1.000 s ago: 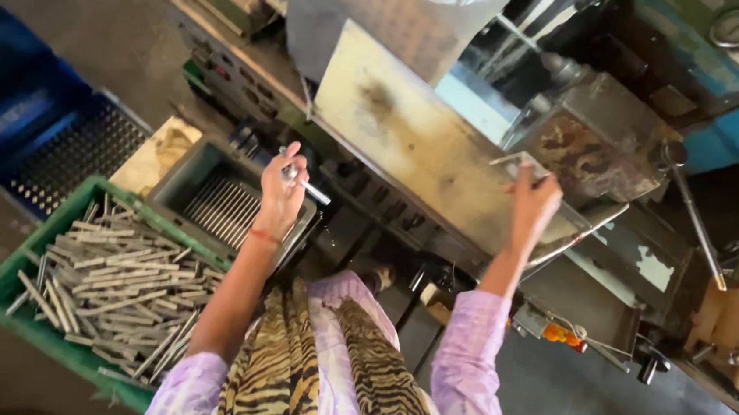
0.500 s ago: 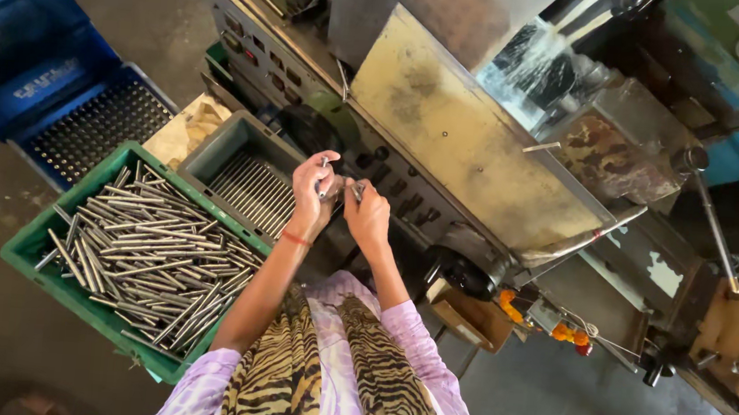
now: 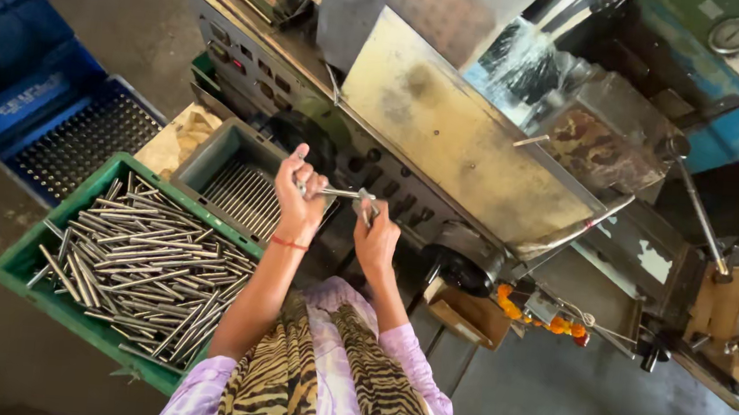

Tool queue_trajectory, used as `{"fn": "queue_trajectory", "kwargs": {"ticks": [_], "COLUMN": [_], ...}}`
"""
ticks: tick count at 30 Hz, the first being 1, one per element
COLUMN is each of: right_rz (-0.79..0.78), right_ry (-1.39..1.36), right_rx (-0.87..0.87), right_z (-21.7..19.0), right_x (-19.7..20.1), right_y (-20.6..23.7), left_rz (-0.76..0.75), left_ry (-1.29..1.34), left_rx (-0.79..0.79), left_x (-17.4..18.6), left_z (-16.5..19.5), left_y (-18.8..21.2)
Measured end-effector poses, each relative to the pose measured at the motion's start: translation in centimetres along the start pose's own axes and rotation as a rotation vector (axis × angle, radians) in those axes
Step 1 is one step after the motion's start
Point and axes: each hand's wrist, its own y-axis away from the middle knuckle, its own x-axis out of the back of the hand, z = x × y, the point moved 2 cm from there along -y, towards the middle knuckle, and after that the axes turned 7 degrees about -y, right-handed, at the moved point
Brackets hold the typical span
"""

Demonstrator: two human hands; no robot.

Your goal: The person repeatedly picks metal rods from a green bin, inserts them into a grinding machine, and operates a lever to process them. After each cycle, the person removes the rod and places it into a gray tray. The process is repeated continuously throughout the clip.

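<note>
My left hand [image 3: 298,195] and my right hand [image 3: 375,232] are raised close together in front of the machine. Between them they hold a thin steel rod [image 3: 342,193], each hand gripping one end. The rod lies roughly level above a grey metal tray [image 3: 200,157] that holds a neat row of finished rods. To the left, a green crate [image 3: 21,261] is heaped with several loose steel rods [image 3: 146,260].
A large machine with a stained metal guard panel [image 3: 454,135] fills the upper middle. A lever with a ball end [image 3: 695,198] stands at the right. A blue perforated crate [image 3: 76,136] sits at the far left. Orange flowers [image 3: 537,317] hang low on the machine.
My right hand has come down from the machine guard to meet my left hand. Both now hold the rod, slightly lower and nearer my body than before.
</note>
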Motion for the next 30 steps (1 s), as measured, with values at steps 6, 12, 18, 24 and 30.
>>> {"fn": "queue_trajectory", "kwargs": {"ticks": [6, 12, 18, 24, 30], "right_rz": [0.016, 0.028, -0.036, 0.022, 0.039], "right_ry": [0.073, -0.072, 0.01, 0.017, -0.017], "right_rx": [-0.074, 0.143, 0.042, -0.042, -0.133], "right_z": [-0.4, -0.3, -1.8, -3.8, -3.7], "right_x": [0.5, 1.7, -0.2, -1.0, -0.4], "right_y": [-1.4, -0.7, -0.1, -1.2, -1.4], "left_rz": [-0.202, -0.088, -0.004, -0.256, -0.506], "left_ry": [-0.016, 0.077, -0.122, -0.282, -0.506], "left_rx": [0.049, 0.123, -0.023, -0.048, -0.002], "left_x": [-0.1, 1.3, 1.3, 0.5, 2.0], "left_z": [-1.1, -1.3, -1.8, -2.5, -3.3], "left_y": [1.8, -1.7, -0.2, 1.6, 0.1]}}
